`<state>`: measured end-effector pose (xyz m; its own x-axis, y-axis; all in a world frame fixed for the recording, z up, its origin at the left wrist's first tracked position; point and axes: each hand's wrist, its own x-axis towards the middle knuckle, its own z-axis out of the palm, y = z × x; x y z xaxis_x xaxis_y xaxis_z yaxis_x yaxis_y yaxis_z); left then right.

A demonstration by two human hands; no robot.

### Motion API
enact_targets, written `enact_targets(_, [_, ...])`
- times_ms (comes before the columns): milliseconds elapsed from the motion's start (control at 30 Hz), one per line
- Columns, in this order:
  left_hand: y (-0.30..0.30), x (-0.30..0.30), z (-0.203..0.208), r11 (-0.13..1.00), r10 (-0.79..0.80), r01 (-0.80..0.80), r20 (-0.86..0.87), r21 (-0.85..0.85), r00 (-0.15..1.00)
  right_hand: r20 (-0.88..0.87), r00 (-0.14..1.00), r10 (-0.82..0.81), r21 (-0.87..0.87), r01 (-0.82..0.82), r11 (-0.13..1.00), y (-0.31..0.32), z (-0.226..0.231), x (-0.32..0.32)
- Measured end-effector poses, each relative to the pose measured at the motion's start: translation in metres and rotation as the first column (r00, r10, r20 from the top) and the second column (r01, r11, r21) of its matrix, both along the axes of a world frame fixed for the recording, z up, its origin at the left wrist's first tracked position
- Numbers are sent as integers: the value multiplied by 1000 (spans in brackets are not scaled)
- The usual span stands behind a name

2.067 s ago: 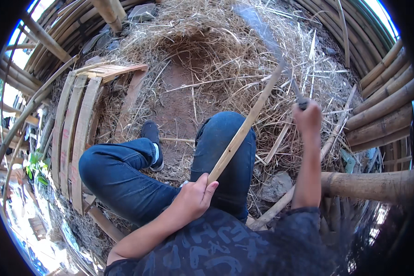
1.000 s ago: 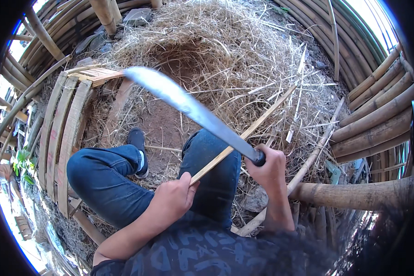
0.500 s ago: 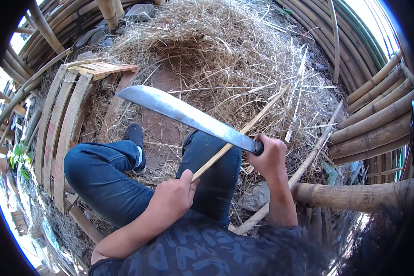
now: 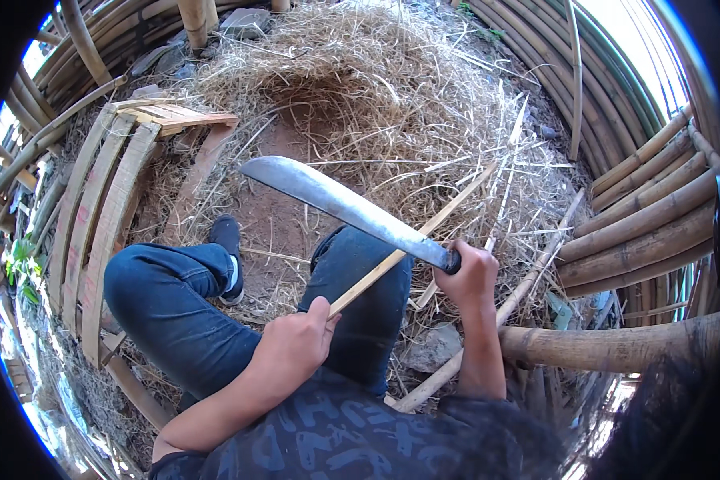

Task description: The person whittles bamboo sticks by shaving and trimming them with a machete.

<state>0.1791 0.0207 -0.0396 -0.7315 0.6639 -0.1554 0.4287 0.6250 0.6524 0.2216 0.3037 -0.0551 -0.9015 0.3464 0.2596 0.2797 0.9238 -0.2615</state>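
My left hand (image 4: 294,342) is closed round the near end of a thin bamboo strip (image 4: 370,278), which slants up to the right across my right thigh. In my right hand (image 4: 469,276) is the dark handle of a machete (image 4: 336,198). Its broad, curved steel blade points to the far left and crosses over the strip close to the handle. From this view I cannot tell whether the blade touches the strip. The strip's far end lies over the straw.
A heap of dry straw and shavings (image 4: 392,104) covers the ground ahead. Left stands a slatted wooden crate (image 4: 120,192). Stacked bamboo poles (image 4: 640,232) line the right side, with a thick pole (image 4: 608,346) at my right elbow. A grey stone (image 4: 434,349) lies near my right forearm.
The machete's tip has swung a little to the right and lower, its handle staying almost in place. Both hands keep their grip. The whole view has shifted slightly.
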Motion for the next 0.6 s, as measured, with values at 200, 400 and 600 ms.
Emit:
enact_targets(200, [0, 0, -2, 1000, 12, -12, -5, -3, 1000, 40, 999, -33, 36, 31, 999, 7, 9, 3])
enact_targets(400, [-12, 2, 0, 1000, 25, -25, 14, 3, 1000, 78, 896, -437, -1, 438, 899, 69, 6, 26])
enact_targets(600, [-13, 8, -9, 999, 33, -33, 9, -27, 999, -2, 808, -589, 70, 588, 806, 108, -9, 67])
